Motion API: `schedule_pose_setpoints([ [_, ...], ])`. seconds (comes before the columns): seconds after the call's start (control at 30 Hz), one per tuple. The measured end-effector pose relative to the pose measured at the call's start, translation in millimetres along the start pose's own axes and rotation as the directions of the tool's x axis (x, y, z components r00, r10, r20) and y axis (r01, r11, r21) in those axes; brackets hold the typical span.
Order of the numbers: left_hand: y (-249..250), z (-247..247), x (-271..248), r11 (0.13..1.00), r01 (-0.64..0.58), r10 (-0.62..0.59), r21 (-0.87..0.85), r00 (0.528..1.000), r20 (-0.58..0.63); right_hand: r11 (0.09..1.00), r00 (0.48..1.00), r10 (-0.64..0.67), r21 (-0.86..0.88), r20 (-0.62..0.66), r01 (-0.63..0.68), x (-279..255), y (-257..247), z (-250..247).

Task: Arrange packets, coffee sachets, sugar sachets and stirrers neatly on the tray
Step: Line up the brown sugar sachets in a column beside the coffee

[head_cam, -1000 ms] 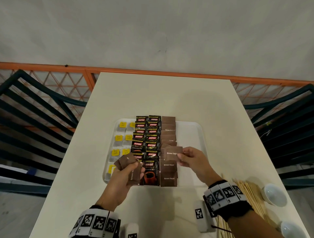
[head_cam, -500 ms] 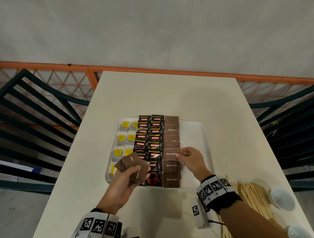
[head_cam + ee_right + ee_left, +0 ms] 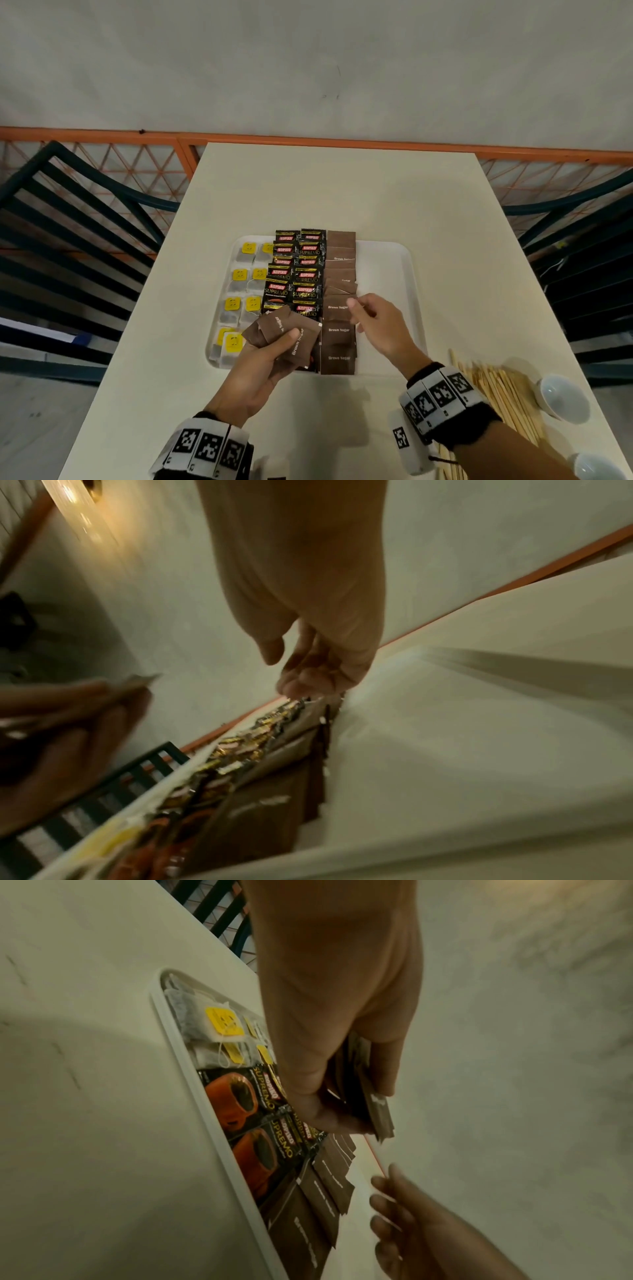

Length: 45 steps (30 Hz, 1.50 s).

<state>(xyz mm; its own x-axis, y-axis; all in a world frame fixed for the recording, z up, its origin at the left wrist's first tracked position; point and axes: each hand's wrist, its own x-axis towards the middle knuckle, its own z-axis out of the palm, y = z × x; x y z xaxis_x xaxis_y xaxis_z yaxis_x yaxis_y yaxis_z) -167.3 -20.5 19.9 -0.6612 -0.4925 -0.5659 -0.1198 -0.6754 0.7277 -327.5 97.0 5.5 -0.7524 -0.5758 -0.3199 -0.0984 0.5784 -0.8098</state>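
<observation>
A white tray [image 3: 387, 274] holds tea bags with yellow tags [image 3: 239, 277] on its left, two columns of black Kopiko coffee sachets [image 3: 298, 274] and one column of brown sugar sachets [image 3: 339, 335]. My left hand [image 3: 274, 353] hovers over the tray's near edge and grips a fan of brown sugar sachets [image 3: 284, 337] between thumb and fingers; the left wrist view shows the stack [image 3: 377, 1110] edge-on. My right hand [image 3: 363, 311] is at the column's right side. Its fingers are loosely curled and hold nothing [image 3: 301, 674], with the fingertips at the edge of a laid sachet [image 3: 337, 307].
Wooden stirrers [image 3: 496, 394] lie in a pile on the table at the near right, beside two small white bowls [image 3: 561, 394]. The tray's right third is bare. Dark slatted chairs [image 3: 68, 240] stand on both sides of the table.
My right hand carried one brown sugar sachet onto the column, laid it down and let go. The left hand kept its fan of sachets, drifting slightly right.
</observation>
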Motion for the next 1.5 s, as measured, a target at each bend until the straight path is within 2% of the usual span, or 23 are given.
schedule_pose_setpoints([
  [0.07, -4, 7, 1, 1.000, -0.017, 0.017, -0.011, 1.000, -0.011, 0.997, 0.976, -0.047, 0.076, 0.210, 0.031, -16, -11, -3],
  [0.13, -7, 15, 2, 1.000, -0.030, 0.030, 0.002, 1.000, -0.006, 0.984, 0.943, -0.103, 0.173, 0.315, 0.050, -30, -14, -2],
  [0.2, -10, 24, 1, 0.998, -0.040, 0.040, 0.050, 0.999, -0.005, 0.969, 0.939, -0.150, 0.236, 0.308, 0.077, -37, -10, -1],
  [0.27, -13, 31, 1, 0.995, -0.052, 0.053, 0.081, 0.998, -0.016, 0.961, 0.949, -0.136, 0.272, 0.284, 0.056, -37, -6, -2],
  [0.43, -18, 43, -3, 0.987, -0.079, 0.072, 0.142, 0.996, 0.050, 0.853, 0.960, -0.048, 0.512, 0.276, -0.105, -30, 8, -11],
  [0.5, -20, 45, -1, 0.983, -0.090, 0.084, 0.162, 0.996, 0.040, 0.821, 0.953, -0.022, 0.549, 0.303, -0.156, -27, 12, -14],
  [0.63, -22, 42, 8, 0.987, -0.106, 0.114, 0.122, 0.992, -0.057, 0.824, 0.932, 0.020, 0.522, 0.362, -0.220, -19, 17, -20],
  [0.73, -18, 39, 17, 0.988, -0.123, 0.131, 0.097, 0.988, -0.085, 0.859, 0.930, 0.008, 0.473, 0.367, -0.194, -9, 14, -20],
  [0.87, -6, 31, 28, 0.990, -0.131, 0.136, 0.052, 0.984, -0.117, 0.931, 0.973, -0.002, 0.357, 0.230, -0.082, 20, 6, -23],
  [1.0, 5, 15, 36, 0.991, -0.124, 0.115, -0.048, 0.982, -0.152, 0.954, 0.995, 0.038, 0.293, 0.094, -0.064, 54, 2, -30],
  [1.27, 10, -2, 47, 0.980, -0.054, 0.036, -0.193, 0.995, -0.094, 0.972, 0.982, 0.120, 0.185, 0.142, -0.146, 81, 10, -11],
  [1.5, 11, -4, 51, 0.981, -0.052, 0.037, -0.187, 0.996, -0.082, 0.989, 0.991, 0.125, 0.075, 0.049, -0.128, 80, 16, 4],
])
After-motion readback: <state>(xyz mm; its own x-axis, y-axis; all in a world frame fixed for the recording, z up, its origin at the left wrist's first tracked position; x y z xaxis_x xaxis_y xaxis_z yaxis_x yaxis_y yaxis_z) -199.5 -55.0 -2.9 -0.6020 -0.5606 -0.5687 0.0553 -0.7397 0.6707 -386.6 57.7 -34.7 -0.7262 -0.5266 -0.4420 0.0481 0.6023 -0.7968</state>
